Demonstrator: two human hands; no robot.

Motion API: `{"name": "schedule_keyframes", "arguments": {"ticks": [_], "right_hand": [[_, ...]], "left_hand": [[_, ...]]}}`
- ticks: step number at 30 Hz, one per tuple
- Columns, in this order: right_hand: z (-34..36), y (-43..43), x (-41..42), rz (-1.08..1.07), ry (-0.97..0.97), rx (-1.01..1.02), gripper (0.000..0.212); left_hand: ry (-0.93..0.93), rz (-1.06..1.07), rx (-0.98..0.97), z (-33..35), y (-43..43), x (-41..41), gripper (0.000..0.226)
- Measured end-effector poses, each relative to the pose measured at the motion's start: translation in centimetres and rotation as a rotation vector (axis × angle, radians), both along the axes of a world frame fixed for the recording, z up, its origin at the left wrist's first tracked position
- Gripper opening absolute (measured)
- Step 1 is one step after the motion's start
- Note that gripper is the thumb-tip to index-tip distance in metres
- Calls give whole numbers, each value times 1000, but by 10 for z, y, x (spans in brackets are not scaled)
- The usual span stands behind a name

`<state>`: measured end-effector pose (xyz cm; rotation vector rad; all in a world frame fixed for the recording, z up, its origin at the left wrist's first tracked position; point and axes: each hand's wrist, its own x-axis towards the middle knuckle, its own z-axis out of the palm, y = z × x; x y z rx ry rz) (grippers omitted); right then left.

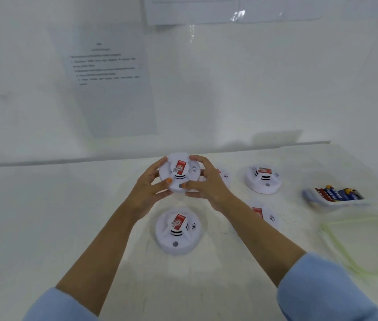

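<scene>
Gripping a detector (179, 173) from opposite sides, the left hand (147, 189) and right hand (206, 185) held it lifted clear of the tabletop (44, 216), its face tilted toward the camera. The fingers of each hand curled round the rim, and both thumbs lay on the near edge by the grey button. Such an opposed hold suits twisting the housing off its base, probably to reach the battery bay, though no seam showed open.

Four more units lay face-up on the tabletop:
- a second detector (177, 230) directly below the hands
- a third detector (226, 177) partly hidden behind the right hand
- a fourth detector (265, 216) partly under the right forearm
- a fifth detector (263, 179) farther right

A tray (311, 199) of batteries (338, 193) stood near the right edge, within reach of the right hand. Its lid (369, 246) lay nearer the person, presumably set aside for access. A printed sheet (114, 89) hung on the wall behind, its text too blurred to read. Blue sleeves (322, 290) ended short of the wrists, leaving them bare.
</scene>
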<state>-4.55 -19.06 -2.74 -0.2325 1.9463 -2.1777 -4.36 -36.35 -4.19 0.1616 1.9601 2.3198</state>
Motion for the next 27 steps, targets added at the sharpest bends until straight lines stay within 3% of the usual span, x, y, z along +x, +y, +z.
{"name": "schedule_keyframes", "arguments": {"ticks": [7,13,27], "right_hand": [[-8,-49,-20,36,17,89,58],[-18,-75,-35,-16,90,290,64],[-29,-97,-32,-122,14,334,59]], "left_hand": [[-28,57,-16,-12,-47,-13,51],[-57,26,7,-23,-67,-24,50],[-55,-94,5,-40,-92,-36,52]]}}
